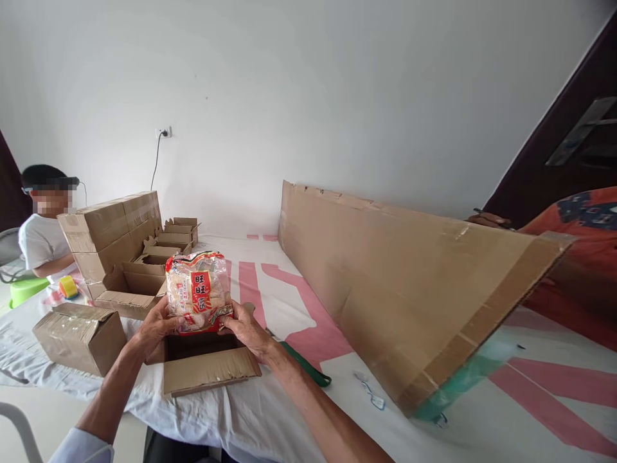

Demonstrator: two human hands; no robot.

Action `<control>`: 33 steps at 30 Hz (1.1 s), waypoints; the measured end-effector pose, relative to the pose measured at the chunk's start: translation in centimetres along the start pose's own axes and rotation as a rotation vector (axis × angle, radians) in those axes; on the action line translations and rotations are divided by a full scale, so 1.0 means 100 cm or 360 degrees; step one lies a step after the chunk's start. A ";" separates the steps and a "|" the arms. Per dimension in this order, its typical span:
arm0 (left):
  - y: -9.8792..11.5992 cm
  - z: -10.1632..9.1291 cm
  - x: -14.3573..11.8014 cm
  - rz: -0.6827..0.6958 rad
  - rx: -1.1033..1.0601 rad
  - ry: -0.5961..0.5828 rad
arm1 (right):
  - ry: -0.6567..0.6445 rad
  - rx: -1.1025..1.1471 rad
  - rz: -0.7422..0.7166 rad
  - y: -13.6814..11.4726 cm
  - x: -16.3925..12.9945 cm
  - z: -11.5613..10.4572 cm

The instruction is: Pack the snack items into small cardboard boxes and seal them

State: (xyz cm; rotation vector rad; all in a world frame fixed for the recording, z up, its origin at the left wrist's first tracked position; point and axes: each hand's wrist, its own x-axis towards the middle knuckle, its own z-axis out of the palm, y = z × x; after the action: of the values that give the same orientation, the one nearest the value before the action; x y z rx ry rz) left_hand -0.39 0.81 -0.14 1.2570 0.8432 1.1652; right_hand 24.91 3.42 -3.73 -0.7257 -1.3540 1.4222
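Note:
A clear and red plastic bag of rice crackers is held upright between my two hands. My left hand grips its lower left side, and my right hand grips the lower right corner. Right below the bag stands an open cardboard box with its near flap folded out toward me. The bag and my hands hide much of the box's far side. Part of a dark green object shows beside my right forearm.
A closed, taped carton sits at the left. Behind it are stacked cartons and several open boxes. A long cardboard panel stands at the right. A person is at the far left; another person's sleeve shows at the right.

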 end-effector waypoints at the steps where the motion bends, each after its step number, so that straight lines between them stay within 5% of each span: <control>1: 0.000 0.000 0.000 0.0002 0.0005 0.0003 | -0.0001 0.0007 0.0004 0.001 0.001 0.000; 33: -0.005 -0.006 0.003 0.0005 0.0048 -0.0025 | -0.0073 0.0058 0.0077 0.005 -0.001 -0.008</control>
State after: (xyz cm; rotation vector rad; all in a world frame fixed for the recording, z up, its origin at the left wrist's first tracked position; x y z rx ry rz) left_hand -0.80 1.33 -0.71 1.2912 0.8502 1.1475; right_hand 25.54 3.65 -4.40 -0.7100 -1.3503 1.5061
